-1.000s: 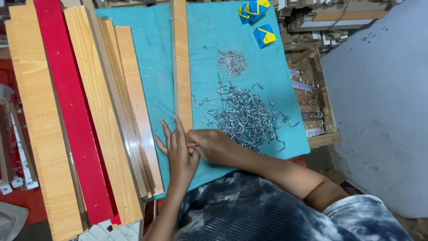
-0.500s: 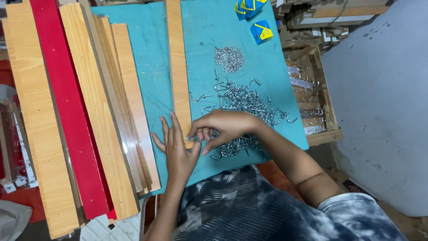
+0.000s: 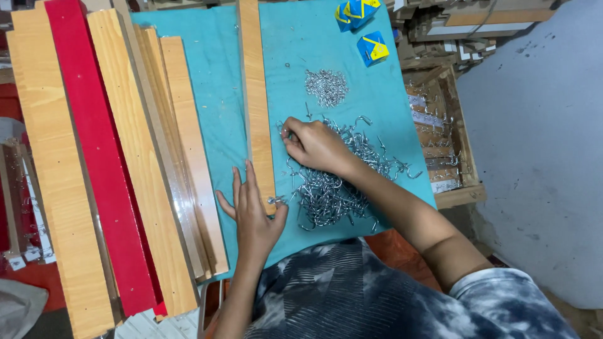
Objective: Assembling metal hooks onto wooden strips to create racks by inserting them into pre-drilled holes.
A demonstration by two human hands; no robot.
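My left hand point(image 3: 252, 213) lies flat on the near end of a narrow light wooden strip point(image 3: 254, 94) on a teal cloth point(image 3: 220, 113), fingers spread, with a small metal hook point(image 3: 276, 201) against the thumb. My right hand point(image 3: 314, 144) reaches into a big pile of silver metal hooks point(image 3: 333, 188) just right of the strip, its fingertips pinching a hook at the pile's left edge. A smaller heap of little silver pieces point(image 3: 326, 86) lies farther back.
Several long wooden planks point(image 3: 56, 157) and a red plank point(image 3: 94, 150) lie to the left. Blue-and-yellow small boxes point(image 3: 372, 48) sit at the cloth's far edge. A wooden crate point(image 3: 455, 157) with metal parts stands at the right, beside a grey wall.
My right hand has moved away from my left hand, farther back along the strip into the hook pile. My left hand has stayed on the strip's near end.
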